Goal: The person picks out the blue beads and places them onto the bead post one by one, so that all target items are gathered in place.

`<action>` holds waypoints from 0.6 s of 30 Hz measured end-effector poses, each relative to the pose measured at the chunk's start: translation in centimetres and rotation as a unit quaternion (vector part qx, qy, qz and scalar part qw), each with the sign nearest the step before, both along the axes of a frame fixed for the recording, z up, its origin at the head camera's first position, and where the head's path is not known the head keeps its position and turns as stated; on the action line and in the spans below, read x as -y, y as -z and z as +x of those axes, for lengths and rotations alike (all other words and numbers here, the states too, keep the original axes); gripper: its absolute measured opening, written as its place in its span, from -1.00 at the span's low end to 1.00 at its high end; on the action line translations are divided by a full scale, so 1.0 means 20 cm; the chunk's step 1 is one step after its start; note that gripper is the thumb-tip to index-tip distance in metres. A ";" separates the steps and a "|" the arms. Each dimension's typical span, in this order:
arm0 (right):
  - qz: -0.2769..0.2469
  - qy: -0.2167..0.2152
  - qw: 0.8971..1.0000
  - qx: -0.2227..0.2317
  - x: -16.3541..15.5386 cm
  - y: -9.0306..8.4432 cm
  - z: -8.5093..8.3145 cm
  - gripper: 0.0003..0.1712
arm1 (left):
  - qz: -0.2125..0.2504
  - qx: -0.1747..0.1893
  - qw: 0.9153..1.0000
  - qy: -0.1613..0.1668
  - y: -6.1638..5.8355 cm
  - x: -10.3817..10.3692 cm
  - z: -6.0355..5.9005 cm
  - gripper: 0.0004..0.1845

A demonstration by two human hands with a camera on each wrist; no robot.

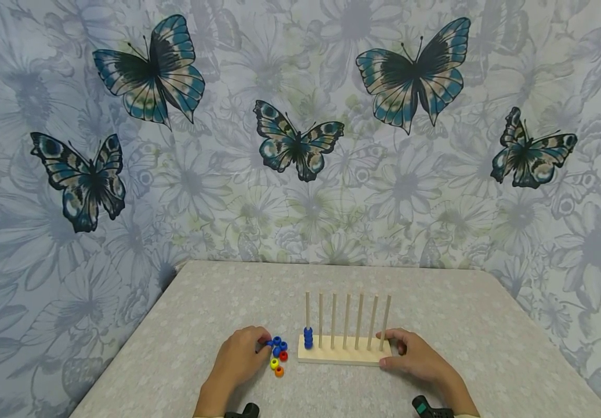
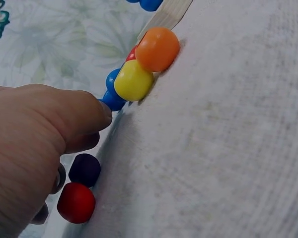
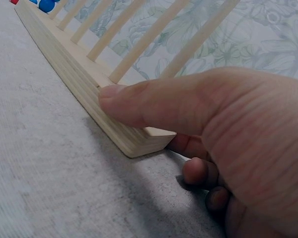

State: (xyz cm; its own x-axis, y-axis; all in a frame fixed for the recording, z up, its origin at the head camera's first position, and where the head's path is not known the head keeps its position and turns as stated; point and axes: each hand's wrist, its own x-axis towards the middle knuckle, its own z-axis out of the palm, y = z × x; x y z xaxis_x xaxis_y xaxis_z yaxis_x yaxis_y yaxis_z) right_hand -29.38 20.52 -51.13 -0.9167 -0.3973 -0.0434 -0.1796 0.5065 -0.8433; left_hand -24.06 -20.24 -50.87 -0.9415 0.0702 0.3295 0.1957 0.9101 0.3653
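the left hand (image 1: 239, 353) has its thumb and forefinger together on a blue bead (image 1: 269, 343), at the left side of a small cluster on the desk (image 1: 217, 296). in that cluster lie three more blue beads (image 1: 277, 351), a red bead (image 1: 283, 356) at their near right, then a yellow bead (image 1: 274, 363) and an orange bead (image 1: 279, 371), the orange one closest to the near edge. the left wrist view also shows a dark bead (image 2: 84, 170) and a second red bead (image 2: 76, 203) beside the hand's lower fingers.

the wooden rack (image 1: 339, 356) stands just right of the cluster, about midway between the desk's left and right edges and well apart from the far edge. its seven pegs (image 1: 347, 319) are upright; the leftmost carries a stack of blue beads (image 1: 308, 338), perhaps four, though they are too small to count surely. the right hand (image 1: 414, 354) is clamped on the rack's right end, thumb along the front side and fingers round the back. behind the far edge is a wall (image 1: 300, 232) with butterflies.
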 end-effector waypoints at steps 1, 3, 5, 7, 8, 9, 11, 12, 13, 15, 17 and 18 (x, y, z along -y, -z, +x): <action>0.001 -0.001 1.000 -0.001 0.00 0.00 0.00 -0.32 | 0.001 -0.001 1.000 -0.001 0.00 0.00 0.00 -0.91; 0.002 -0.004 1.000 -0.002 0.00 0.01 0.00 -0.32 | 0.001 0.000 1.000 -0.002 0.00 0.00 0.00 -0.92; 0.003 -0.005 1.000 -0.002 -0.01 0.01 0.00 -0.32 | 0.003 0.003 1.000 -0.005 -0.01 0.00 0.00 -0.93; 0.004 -0.003 1.000 0.000 -0.01 0.02 -0.01 -0.32 | 0.003 0.005 1.000 -0.009 -0.01 -0.01 0.00 -0.92; 0.003 -0.002 1.000 0.001 -0.01 0.02 -0.01 -0.32 | 0.004 0.005 1.000 -0.010 -0.01 -0.01 0.00 -0.92; 0.001 0.000 1.000 0.001 -0.01 0.02 -0.01 -0.32 | 0.004 0.004 1.000 -0.012 -0.02 -0.01 0.01 -0.92; -0.001 0.001 1.000 0.003 -0.01 0.02 0.00 -0.32 | 0.002 0.002 1.000 -0.015 -0.02 -0.01 0.01 -0.92; -0.003 0.001 1.000 0.003 -0.01 0.02 0.00 -0.32 | 0.001 -0.001 1.000 -0.015 -0.02 -0.01 0.01 -0.92; -0.005 -0.001 1.000 0.002 -0.01 0.02 0.00 -0.32 | 0.001 -0.003 1.000 -0.015 -0.02 -0.01 0.01 -0.92; -0.006 -0.004 1.000 0.002 -0.01 0.01 0.00 -0.32 | 0.000 -0.011 1.000 -0.013 -0.02 -0.01 0.01 -0.91; -0.005 -0.008 1.000 0.001 -0.01 0.01 0.00 -0.32 | 0.003 -0.017 1.000 -0.011 -0.03 -0.01 0.00 -0.91; -0.003 -0.008 1.000 0.000 -0.01 0.01 0.00 -0.32 | 0.007 -0.022 1.000 -0.010 -0.03 -0.01 0.01 -0.92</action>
State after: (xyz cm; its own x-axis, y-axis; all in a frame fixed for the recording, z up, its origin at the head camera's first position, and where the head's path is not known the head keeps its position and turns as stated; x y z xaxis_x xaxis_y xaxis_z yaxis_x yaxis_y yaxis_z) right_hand -29.36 20.71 -51.31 -0.9098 -0.4130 -0.0401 -0.1885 0.4976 -0.8467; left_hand -23.95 -19.96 -50.31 -0.9276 0.0470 0.3705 0.1934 0.9091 0.3689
